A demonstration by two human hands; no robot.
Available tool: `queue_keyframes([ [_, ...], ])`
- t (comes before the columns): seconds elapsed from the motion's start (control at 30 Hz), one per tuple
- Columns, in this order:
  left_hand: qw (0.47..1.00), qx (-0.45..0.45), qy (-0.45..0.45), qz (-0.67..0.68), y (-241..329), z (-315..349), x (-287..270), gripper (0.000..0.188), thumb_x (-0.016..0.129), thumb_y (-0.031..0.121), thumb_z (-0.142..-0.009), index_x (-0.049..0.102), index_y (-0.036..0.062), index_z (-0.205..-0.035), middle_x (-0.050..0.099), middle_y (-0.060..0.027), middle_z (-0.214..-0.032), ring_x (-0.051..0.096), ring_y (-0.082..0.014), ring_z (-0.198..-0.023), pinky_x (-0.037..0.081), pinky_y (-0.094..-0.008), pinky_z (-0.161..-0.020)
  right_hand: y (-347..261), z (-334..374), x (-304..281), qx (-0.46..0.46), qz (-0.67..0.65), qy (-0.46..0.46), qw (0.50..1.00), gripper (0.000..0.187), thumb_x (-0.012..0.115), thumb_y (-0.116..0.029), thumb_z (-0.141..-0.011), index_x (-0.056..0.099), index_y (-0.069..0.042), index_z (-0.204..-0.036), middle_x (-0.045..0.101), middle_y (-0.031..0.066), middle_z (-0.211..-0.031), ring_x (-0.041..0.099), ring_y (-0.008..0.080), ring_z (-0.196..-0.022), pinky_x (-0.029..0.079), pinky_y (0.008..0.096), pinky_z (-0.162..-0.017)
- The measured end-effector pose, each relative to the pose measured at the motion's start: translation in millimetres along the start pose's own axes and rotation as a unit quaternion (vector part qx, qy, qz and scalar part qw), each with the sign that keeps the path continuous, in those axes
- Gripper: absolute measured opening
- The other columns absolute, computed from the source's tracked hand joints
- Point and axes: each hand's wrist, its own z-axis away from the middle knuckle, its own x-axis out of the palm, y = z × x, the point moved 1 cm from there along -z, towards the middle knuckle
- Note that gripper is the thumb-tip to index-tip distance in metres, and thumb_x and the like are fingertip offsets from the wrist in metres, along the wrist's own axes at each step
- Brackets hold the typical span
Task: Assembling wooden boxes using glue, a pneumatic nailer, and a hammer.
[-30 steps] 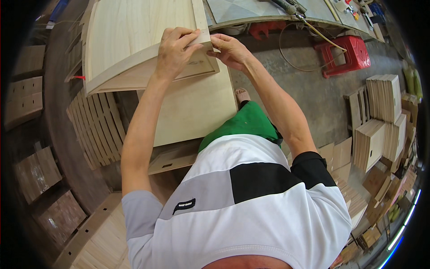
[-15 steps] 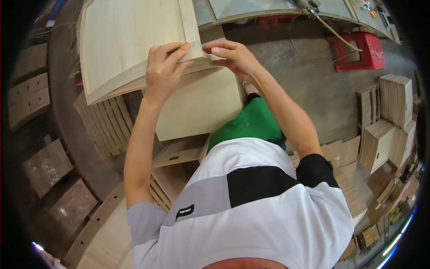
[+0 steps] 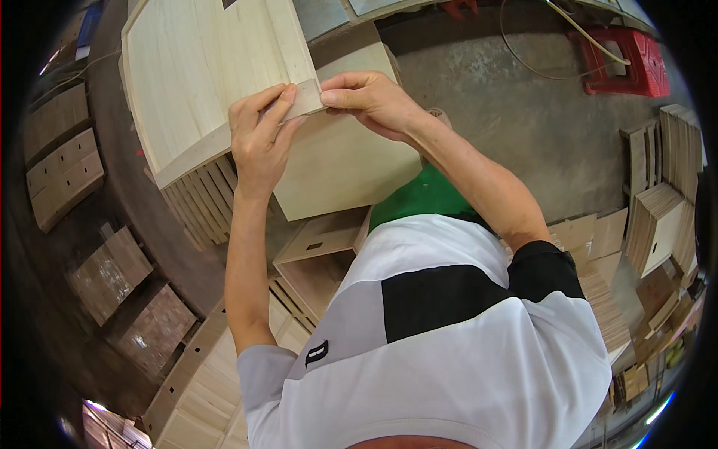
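Note:
A pale wooden panel with a raised frame (image 3: 217, 67), like a shallow box or drawer, extends away from me at the upper left. At its near right corner, my left hand (image 3: 262, 135) grips the near edge strip, index finger on top and thumb lower down. My right hand (image 3: 374, 105) is closed at the same corner from the right, thumb and index finger pinched together against the side edge. Whether a small piece sits between those fingertips is hidden. Below the hands lies a flat pale board (image 3: 348, 168).
An open wooden box (image 3: 318, 258) stands near my left side, with stacked slats (image 3: 198, 198) beyond it. A red plastic stool (image 3: 628, 63) is at the far right. Stacked boards (image 3: 658, 224) stand right, cartons (image 3: 112, 273) left. A grey worktop (image 3: 321, 26) borders the far side.
My right hand's fingers have closed in on the panel's corner. The panel's near edge now shows less of its front face. My view has shifted slightly.

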Motion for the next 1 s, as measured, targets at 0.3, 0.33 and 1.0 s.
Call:
queue_keyframes([
  [0.3, 1.000, -0.002, 0.008, -0.006, 2.2, 0.1, 0.7, 0.045, 0.076, 0.000, -0.066, 0.066, 0.0062, -0.109, 0.061, -0.0046, -0.105, 0.052, -0.0207, -0.095, 0.045, -0.0301, -0.079, -0.1, 1.1, -0.5, -0.006, 0.002, 0.018, 1.000, 0.023, 0.068, -0.013, -0.083, 0.064, 0.001, -0.101, 0.063, 0.0063, -0.093, 0.057, 0.0135, -0.085, 0.047, 0.0272, -0.079],
  [0.33, 1.000, -0.003, 0.010, -0.004, 2.6, 0.3, 0.4, 0.045, 0.075, 0.000, -0.066, 0.066, 0.0061, -0.109, 0.061, -0.0045, -0.105, 0.052, -0.0207, -0.095, 0.045, -0.0300, -0.079, -0.1, 1.4, -0.3, -0.003, 0.004, 0.017, 1.000, 0.023, 0.068, -0.013, -0.083, 0.064, 0.001, -0.101, 0.063, 0.0063, -0.093, 0.057, 0.0135, -0.085, 0.047, 0.0272, -0.079],
  [1.0, 1.000, -0.005, 0.023, 0.007, -0.4, 3.6, 1.8, 0.045, 0.076, 0.002, -0.066, 0.067, 0.0077, -0.109, 0.062, -0.0035, -0.103, 0.052, -0.0191, -0.093, 0.046, -0.0289, -0.077, 4.8, -0.8, -4.0, -0.005, -0.038, 0.005, 0.999, 0.027, 0.065, -0.015, -0.085, 0.062, 0.002, -0.106, 0.062, 0.0077, -0.097, 0.056, 0.0147, -0.088, 0.045, 0.0292, -0.082],
])
